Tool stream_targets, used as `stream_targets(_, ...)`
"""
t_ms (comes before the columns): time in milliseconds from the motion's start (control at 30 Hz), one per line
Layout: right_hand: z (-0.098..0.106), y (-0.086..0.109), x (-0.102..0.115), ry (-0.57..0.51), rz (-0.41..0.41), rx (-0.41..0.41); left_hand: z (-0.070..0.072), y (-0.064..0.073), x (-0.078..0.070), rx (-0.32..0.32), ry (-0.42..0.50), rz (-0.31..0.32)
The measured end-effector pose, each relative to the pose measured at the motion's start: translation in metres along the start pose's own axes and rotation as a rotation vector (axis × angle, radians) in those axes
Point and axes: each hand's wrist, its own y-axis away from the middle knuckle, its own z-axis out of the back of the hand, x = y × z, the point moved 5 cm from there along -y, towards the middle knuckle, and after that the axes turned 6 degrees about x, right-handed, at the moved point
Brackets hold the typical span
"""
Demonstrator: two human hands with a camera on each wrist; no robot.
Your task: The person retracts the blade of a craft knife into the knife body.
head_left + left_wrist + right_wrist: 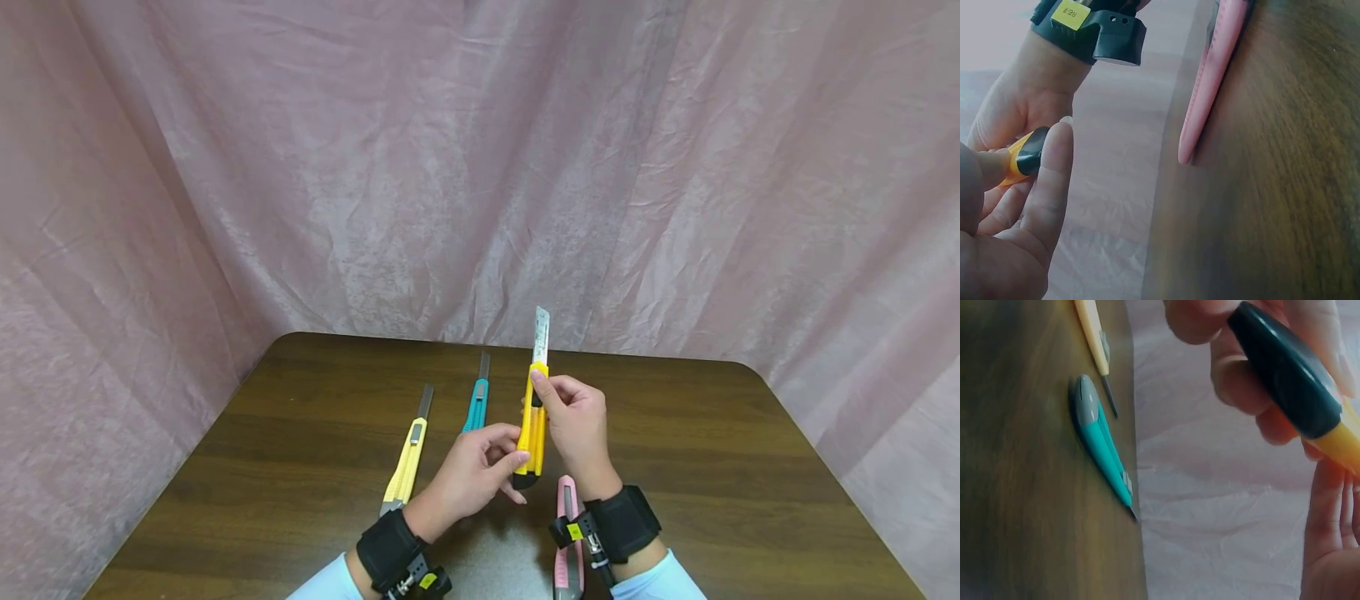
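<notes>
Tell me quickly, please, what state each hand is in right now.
Left hand: closed, holding the bright yellow cutter near its lower end.
Right hand: closed, holding the same cutter higher up.

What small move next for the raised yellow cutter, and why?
Probably slide the blade back with the right thumb: it extends well out of the yellow cutter, the right hand grips near that end, and the left hand holds the base.

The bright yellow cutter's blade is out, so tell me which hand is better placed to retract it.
Probably the right hand: its thumb lies on the bright yellow cutter near the blade, while the left hand holds it near the black end.
</notes>
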Motion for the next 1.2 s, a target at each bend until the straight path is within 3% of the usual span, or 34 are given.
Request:
stream_targets(167, 0.001, 0.001, 0.003, 0.063, -0.007, -0.009, 0.000, 0.000, -0.002, 0.001, -0.003, 0.005)
stream_targets(433, -0.002, 0.001, 0.005, 0.051, 0.045, 0.015, 0.001, -0.001, -0.005, -0.019, -0.016, 0.029)
stream_targets(700, -0.001, 0.002, 0.006, 0.077, 0.044, -0.037, 0.002, 0.000, -0.008, -0.029, -0.040, 0.046)
stream_targets(1000, -0.002, 0.003, 0.007, 0.054, 0.097, -0.008, 0.002, 0.000, -0.007, -0.021, -0.042, 0.043)
stream_targets(1200, -0.001, -0.001, -0.020, 0.053, 0.097, -0.007, 0.004, 0.000, -0.007, -0.035, -0.053, 0.053)
